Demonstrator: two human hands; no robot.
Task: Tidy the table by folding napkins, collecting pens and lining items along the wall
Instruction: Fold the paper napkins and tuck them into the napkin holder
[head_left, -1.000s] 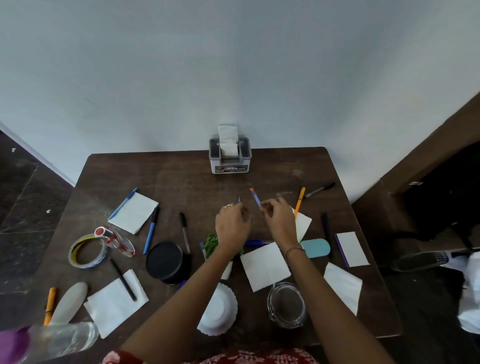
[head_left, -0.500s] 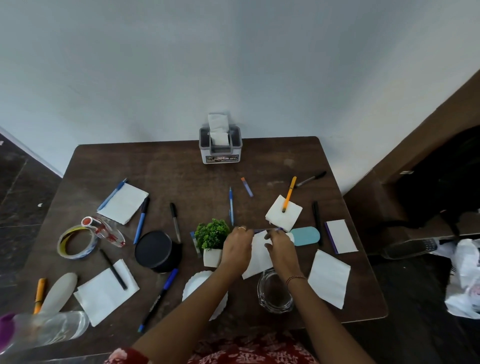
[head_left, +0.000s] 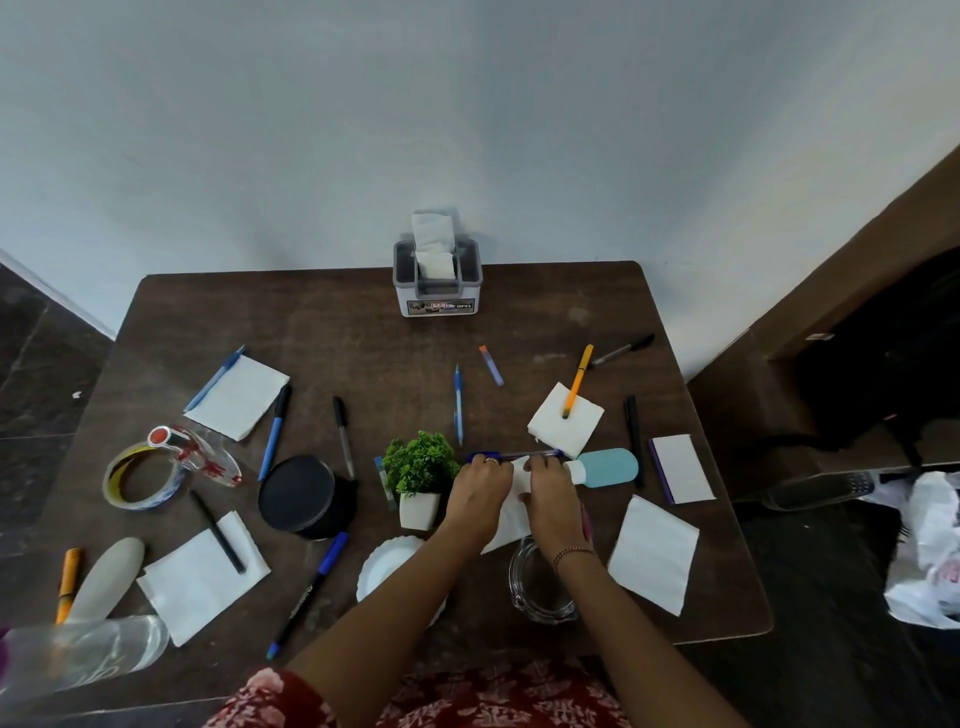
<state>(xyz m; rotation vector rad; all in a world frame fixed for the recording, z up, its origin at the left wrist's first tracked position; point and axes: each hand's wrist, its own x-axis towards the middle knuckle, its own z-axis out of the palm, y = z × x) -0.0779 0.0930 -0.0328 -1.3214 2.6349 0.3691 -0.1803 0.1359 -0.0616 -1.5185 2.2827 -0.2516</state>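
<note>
L hand (head_left: 480, 493) & R hand (head_left: 553, 501) both pinch white napkin (head_left: 508, 535); blue pen (head_left: 540, 453) just beyond them on desk (head_left: 363, 338).

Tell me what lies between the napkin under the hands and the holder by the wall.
A purple pen lies at the far edge of the napkin; beyond it a blue pen and an orange-tipped pen lie before the holder.

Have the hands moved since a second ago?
Yes. Both the left hand and right hand drew back toward the person, away from the napkin holder, and are now on the napkin right of the plant.
</note>
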